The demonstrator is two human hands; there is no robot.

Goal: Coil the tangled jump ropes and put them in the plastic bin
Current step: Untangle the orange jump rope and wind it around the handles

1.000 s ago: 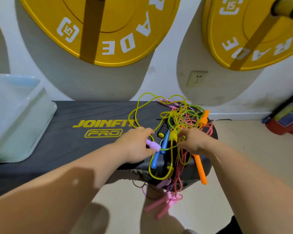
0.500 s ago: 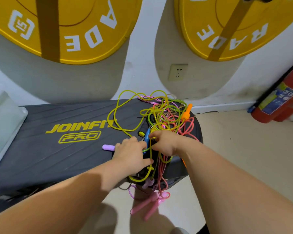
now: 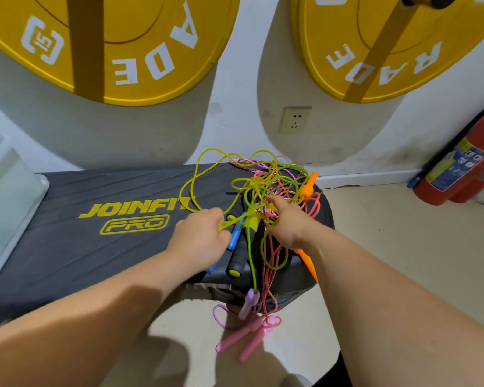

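Head-camera view, looking down at a long black padded bench with yellow "JOINFIT PRO" lettering [image 3: 76,247]. On the bench's right end lie the tangled jump ropes [image 3: 263,185], thin plastic cords in yellow-green, pink and salmon with blue, orange and black handles. Some cords and two pink plastic handles [image 3: 243,339] hang below the bench's near edge.

Both bare forearms reach in from below. The left hand [image 3: 199,236] rests knuckles-up at the tangle's left edge, fingers curled together, pinching taut yellow-green cord. The right hand [image 3: 287,222] is pushed into the tangle's middle, one finger stretched forward. Its other fingers are buried in cord, so I cannot tell their grip.

A translucent rectangular plastic bin [image 3: 9,196] sits on the bench's left end, well apart from the ropes.
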